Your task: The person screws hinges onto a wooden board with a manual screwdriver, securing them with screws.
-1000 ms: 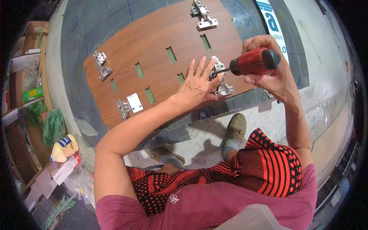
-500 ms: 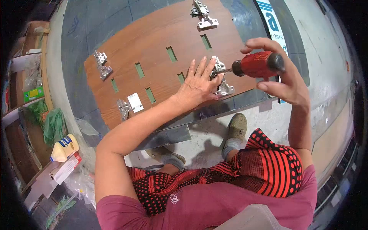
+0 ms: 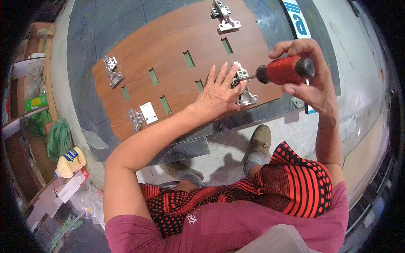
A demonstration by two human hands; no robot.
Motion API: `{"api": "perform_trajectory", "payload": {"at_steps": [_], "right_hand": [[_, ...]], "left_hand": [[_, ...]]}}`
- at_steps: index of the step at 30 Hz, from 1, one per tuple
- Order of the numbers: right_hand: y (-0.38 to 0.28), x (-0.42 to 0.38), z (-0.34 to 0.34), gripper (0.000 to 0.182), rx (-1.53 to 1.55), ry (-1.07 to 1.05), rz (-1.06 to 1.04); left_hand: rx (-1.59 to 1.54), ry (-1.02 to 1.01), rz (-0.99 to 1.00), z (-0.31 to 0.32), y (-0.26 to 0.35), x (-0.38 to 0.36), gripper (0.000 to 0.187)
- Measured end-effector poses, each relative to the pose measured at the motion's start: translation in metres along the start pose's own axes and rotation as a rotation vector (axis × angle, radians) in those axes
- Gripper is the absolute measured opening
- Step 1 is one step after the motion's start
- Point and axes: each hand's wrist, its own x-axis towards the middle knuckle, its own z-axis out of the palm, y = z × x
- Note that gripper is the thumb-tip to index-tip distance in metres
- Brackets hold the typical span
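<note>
A brown wood-grain board (image 3: 135, 55) lies on the dark work surface, with several metal hinges on it. My left hand (image 3: 217, 92) rests palm down on it, fingers spread, against the hinge (image 3: 247, 98) at the near right and partly covering it. My right hand (image 3: 318, 88) curls around the red, black-ended handle of a screwdriver (image 3: 284, 70). Its shaft points left to that hinge, beside my left fingers. The tip and any screw there are hard to make out. Other hinges sit at the far edge (image 3: 228, 21), the left edge (image 3: 113, 71) and the near left (image 3: 136, 119).
A white card (image 3: 148, 112) lies by the near-left hinge. Green-bottomed slots (image 3: 188, 60) cut the board. A lettered strip (image 3: 299, 25) lies along the right. At the left are shelves, a green plastic bag (image 3: 60, 139) and a pale yellow bottle (image 3: 70, 163).
My right fingers have come in closer around the screwdriver handle, and the handle has turned slightly. My left hand and the hinges stay where they were.
</note>
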Motion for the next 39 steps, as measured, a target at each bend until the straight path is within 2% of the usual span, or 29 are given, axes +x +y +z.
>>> {"api": "perform_trajectory", "payload": {"at_steps": [4,8,10,11,13,14,16,19,23,25,26,29,31,32,34,35,39], "right_hand": [[-0.01,0.002,0.001,0.059,0.142,0.028,0.058],[0.0,-0.003,-0.006,0.062,0.05,-0.029,0.06],[0.007,0.0,-0.009,0.058,-0.042,0.011,-0.094],[0.005,-0.002,-0.008,0.058,-0.043,0.012,-0.096],[-0.009,0.0,-0.001,0.061,0.113,0.049,0.084],[-0.006,-0.001,-0.003,0.061,0.113,0.049,0.085],[0.003,-0.002,-0.007,0.064,-0.038,-0.079,-0.076],[0.006,-0.005,-0.003,0.064,0.065,-0.006,-0.004],[-0.004,0.0,-0.003,0.066,0.024,-0.022,-0.04],[0.0,-0.006,-0.008,0.07,0.014,-0.163,0.05],[0.001,-0.006,-0.007,0.07,0.014,-0.164,0.051],[0.001,-0.003,0.0,0.071,-0.14,-0.078,-0.075],[-0.005,0.002,0.014,0.061,0.074,0.035,0.032],[-0.004,0.001,0.012,0.061,0.073,0.035,0.033],[0.0,-0.002,0.006,0.061,0.02,-0.189,-0.008],[0.001,-0.003,0.007,0.061,0.02,-0.191,-0.008],[0.009,-0.002,0.012,0.058,0.262,-0.036,-0.04]], "left_hand": [[-0.021,0.016,-0.005,-0.002,0.001,0.0,0.075],[0.01,0.004,0.005,-0.001,0.0,0.0,0.075],[0.01,0.012,0.001,0.0,0.001,0.0,0.075],[0.007,0.022,-0.002,0.001,0.001,0.0,0.075],[0.011,0.019,0.001,0.001,0.0,0.0,0.075],[0.013,0.015,0.002,0.001,0.0,0.0,0.075],[0.018,0.012,0.006,0.001,0.0,0.0,0.075],[0.021,0.007,0.014,-0.001,0.0,0.0,0.072],[0.0,0.003,-0.001,-0.002,0.002,0.002,0.071],[0.012,-0.002,0.001,-0.002,0.001,0.001,0.071],[0.026,-0.007,0.006,-0.002,0.001,0.001,0.071],[-0.032,0.012,-0.007,-0.001,0.0,0.0,0.067],[-0.044,0.012,-0.011,0.0,0.0,0.001,0.067],[-0.057,0.012,-0.017,0.001,0.0,0.001,0.067],[-0.045,0.002,-0.014,-0.001,0.001,0.0,0.067],[-0.032,-0.008,-0.01,-0.003,0.001,0.0,0.067],[-0.031,0.017,-0.001,-0.002,0.002,0.001,0.067]]}}
